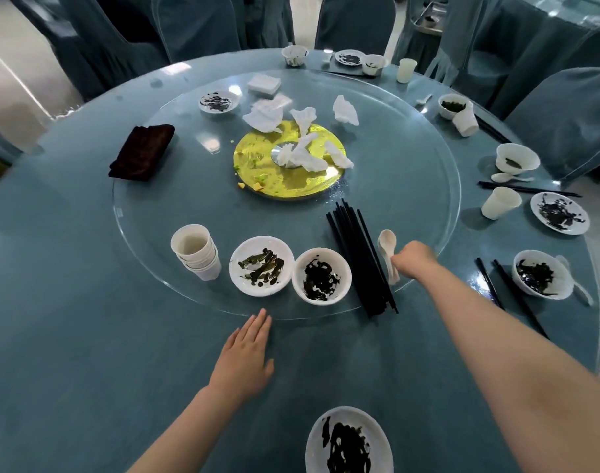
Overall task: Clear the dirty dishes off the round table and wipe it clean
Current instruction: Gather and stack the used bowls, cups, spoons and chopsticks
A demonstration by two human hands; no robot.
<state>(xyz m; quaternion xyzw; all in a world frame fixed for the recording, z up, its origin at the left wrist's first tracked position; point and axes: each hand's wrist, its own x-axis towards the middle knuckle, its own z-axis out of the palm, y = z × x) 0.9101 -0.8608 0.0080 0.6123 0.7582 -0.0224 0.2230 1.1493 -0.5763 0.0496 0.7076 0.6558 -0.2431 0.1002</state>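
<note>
My right hand (414, 260) grips the handle of a white spoon (387, 242) on the glass turntable (162, 268), beside a bundle of black chopsticks (361, 257). My left hand (247, 356) lies flat and open on the blue tablecloth (70, 336), fingertips at the turntable's near rim. On the turntable's near side stand a stack of white cups (197, 251), a dirty plate (261, 265) and a dirty bowl (322, 276). A dark brown cloth (142, 152) lies folded at its left. Crumpled napkins (303, 155) cover the gold centre disc (281, 180).
More dirty dishes ring the table: a plate (349, 442) at the near edge, a bowl (542, 278), a plate (559, 213), a cup (500, 203) and chopsticks (517, 298) at the right, bowls (294, 55) at the far side. Covered chairs (355, 22) surround the table.
</note>
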